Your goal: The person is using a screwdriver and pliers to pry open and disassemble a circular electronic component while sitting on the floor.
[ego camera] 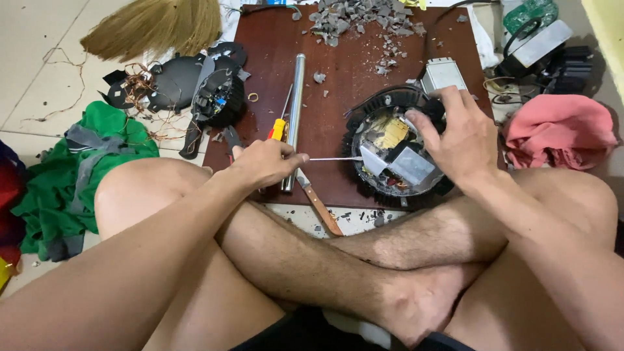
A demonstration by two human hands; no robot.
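**A:** Nearest the camera it's crossed bare legs [312, 260] on the floor, pressed against the near edge of a dark red board [338, 84] they're using as a counter. The left hand [263, 162] is closed around a thin screwdriver [335, 158], with the shaft pointing right into the round black finned housing [396, 153] at the near right corner. The right hand [458, 133] is spread over the housing's far rim, fingers curled and gripping it, with grey metal plates exposed inside.

**B:** What worries me is that the tip is aimed toward the holding hand. If it slips off, I'd guess it jabs the fingers or gouges the parts inside.

**A:** There's also a knife with a wooden handle [320, 207] lying at the near edge right by the shin. A knock could send it onto the legs. A metal tube [294, 117] lies mid-board, and grey rubble [364, 23] is piled at the far edge. Another black part [220, 97] sits at the left edge.
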